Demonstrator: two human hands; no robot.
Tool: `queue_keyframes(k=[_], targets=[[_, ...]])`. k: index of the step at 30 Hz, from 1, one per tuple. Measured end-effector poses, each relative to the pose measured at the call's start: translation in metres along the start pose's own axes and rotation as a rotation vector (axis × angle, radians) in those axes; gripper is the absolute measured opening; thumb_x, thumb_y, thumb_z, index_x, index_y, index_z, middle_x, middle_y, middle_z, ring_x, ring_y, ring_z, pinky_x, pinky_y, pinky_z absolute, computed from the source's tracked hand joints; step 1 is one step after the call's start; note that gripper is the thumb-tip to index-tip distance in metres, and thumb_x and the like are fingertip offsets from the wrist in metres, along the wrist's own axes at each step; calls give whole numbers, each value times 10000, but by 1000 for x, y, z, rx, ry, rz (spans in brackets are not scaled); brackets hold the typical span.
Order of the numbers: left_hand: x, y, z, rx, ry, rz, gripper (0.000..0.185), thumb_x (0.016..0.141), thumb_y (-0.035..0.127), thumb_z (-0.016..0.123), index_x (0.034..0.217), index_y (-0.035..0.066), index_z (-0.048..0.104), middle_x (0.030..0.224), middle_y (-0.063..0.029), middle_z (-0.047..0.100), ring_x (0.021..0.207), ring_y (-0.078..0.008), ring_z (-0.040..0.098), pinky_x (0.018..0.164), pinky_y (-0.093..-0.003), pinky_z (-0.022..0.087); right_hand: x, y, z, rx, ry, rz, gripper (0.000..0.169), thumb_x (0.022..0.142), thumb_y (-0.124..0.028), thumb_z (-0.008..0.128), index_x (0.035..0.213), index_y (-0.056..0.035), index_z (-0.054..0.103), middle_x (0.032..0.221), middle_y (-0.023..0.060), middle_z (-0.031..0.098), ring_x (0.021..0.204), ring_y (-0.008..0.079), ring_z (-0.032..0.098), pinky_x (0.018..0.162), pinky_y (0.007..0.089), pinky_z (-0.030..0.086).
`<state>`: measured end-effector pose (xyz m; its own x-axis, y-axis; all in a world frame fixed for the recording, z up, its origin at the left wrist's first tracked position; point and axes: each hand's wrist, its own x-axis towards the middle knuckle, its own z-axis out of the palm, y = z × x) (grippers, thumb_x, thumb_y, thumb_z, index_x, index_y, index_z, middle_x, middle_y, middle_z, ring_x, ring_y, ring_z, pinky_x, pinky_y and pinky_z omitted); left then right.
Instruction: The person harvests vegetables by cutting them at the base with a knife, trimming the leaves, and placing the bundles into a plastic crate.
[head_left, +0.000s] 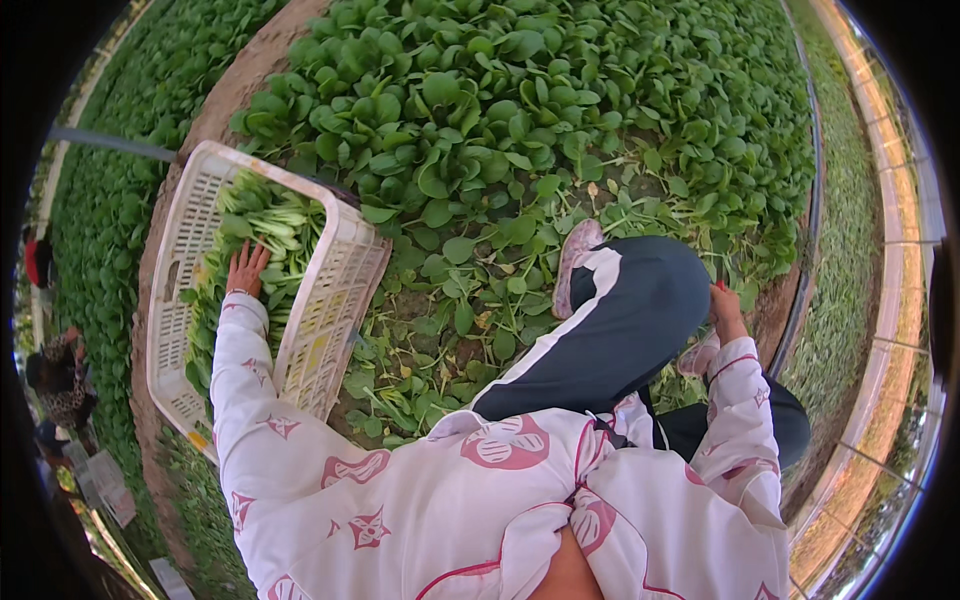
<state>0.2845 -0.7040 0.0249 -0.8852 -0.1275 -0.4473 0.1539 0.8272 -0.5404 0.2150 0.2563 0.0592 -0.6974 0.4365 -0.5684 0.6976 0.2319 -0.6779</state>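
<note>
My left hand (248, 268) lies with spread fingers on harvested leafy greens (281, 225) inside a white plastic crate (300, 180) at the left. The greens lie in bunches, pale stems showing. My right hand (725, 306) is low beside my bent knee at the right, its fingers curled around something small and red (721, 285), mostly hidden; what it is I cannot tell. Before me, a dense bed of leafy green plants (450, 105) grows in the soil. Loose leaves and low plants (457, 300) cover the ground between the crate and my shoe.
A black hose or pipe (808, 262) runs along the bed's right edge. A bare soil ridge (225, 82) borders the left side, with another planted bed (127, 172) beyond. Other people (64, 382) are at the far left, near more crates (105, 480). A grey bar (112, 142) reaches towards the crate.
</note>
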Motion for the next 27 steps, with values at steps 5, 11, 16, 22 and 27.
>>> queue_keyframes(k=[5,11,16,22,27], targets=[[-7,12,-87,-28,-276,6,789,817,4,572,1470,313,254,1573,68,123,1440,-272,141,1116,-565,182,-7,21,-3,209,-16,122,206,919,-275,517,975,-79,552,679,11,585,368,36,291,339,216,207],[-27,6,-200,-478,318,217,645,731,42,693,1338,97,480,1227,-163,584,1176,-343,531,972,-428,427,41,32,35,535,0,44,220,944,-278,491,1000,-73,547,716,49,601,382,45,296,362,227,239],[-12,216,-419,-1123,259,414,450,842,-6,587,1285,46,528,1169,-123,621,1087,-237,590,897,-346,472,103,44,58,576,17,83,243,956,-293,477,1046,-82,556,715,37,598,385,58,291,374,234,260],[67,494,-564,-1023,179,1306,411,863,39,584,1271,43,535,1246,-151,564,1136,-291,555,960,-360,437,161,58,69,272,-21,-77,246,891,-253,518,921,-42,641,633,55,617,579,154,563,577,302,428],[133,712,-594,-553,549,1731,483,847,136,631,1304,92,480,1406,-84,424,1214,-292,454,1010,-386,410,175,84,64,572,148,114,250,941,-248,481,950,-38,618,604,35,607,502,127,515,455,284,383]])
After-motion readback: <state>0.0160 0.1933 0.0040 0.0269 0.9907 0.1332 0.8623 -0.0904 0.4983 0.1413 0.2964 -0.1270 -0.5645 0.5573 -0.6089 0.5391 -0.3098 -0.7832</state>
